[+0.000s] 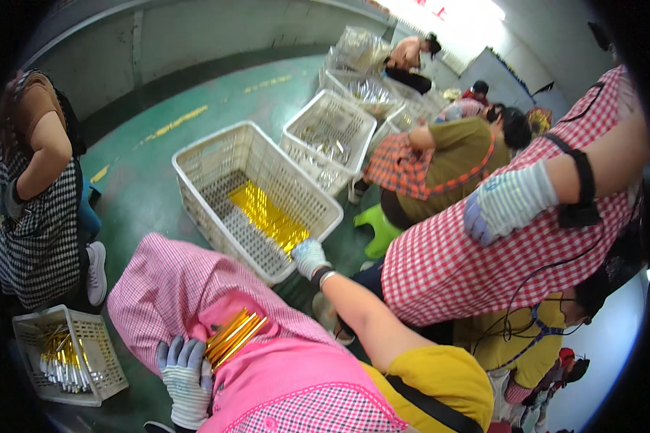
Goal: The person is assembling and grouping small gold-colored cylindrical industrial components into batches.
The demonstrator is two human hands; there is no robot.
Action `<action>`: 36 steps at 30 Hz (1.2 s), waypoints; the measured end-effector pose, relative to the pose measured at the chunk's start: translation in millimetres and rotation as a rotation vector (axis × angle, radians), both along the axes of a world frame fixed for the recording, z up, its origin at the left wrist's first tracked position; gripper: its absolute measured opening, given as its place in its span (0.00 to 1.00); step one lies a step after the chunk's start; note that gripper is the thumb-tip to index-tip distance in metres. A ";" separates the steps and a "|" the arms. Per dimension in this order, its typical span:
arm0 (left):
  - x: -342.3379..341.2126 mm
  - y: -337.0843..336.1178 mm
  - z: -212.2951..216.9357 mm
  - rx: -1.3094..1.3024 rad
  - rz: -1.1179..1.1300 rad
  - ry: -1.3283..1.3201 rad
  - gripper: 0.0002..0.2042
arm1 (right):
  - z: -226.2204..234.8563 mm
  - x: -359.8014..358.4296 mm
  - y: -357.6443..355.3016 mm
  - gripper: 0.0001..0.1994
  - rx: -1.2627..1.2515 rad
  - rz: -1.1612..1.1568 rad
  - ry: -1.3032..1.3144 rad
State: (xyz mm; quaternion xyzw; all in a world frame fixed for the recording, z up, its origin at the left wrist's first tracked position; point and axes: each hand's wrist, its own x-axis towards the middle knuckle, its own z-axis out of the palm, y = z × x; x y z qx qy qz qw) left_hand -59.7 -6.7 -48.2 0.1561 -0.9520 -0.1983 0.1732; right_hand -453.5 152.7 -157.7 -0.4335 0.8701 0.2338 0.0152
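Note:
My right hand (310, 257), in a striped glove with a dark wristband, reaches over the near rim of a large pale plastic crate (196, 189). Its fingers are closed at the near end of a layer of shiny gold tubes (263, 216) on the crate floor; the fingertips are partly hidden. A small bundle of gold tubes (236, 338) lies across my pink apron (282, 375) in my lap. Beside that bundle lies my left hand (185, 384), gloved, its fingers extended on the cloth and its thumb by the tube ends.
A smaller crate (112, 361) of gold-and-white tubes stands at lower left. More crates (330, 133) are beyond the large one. A person in a checked apron (448, 267) stands close on the right; another (40, 231) is at left. A green stool (379, 229) sits near the crates.

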 end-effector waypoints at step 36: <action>42.6 37.6 -17.7 -0.134 0.048 0.039 0.19 | 10.2 36.4 44.4 0.11 -0.005 0.040 -0.095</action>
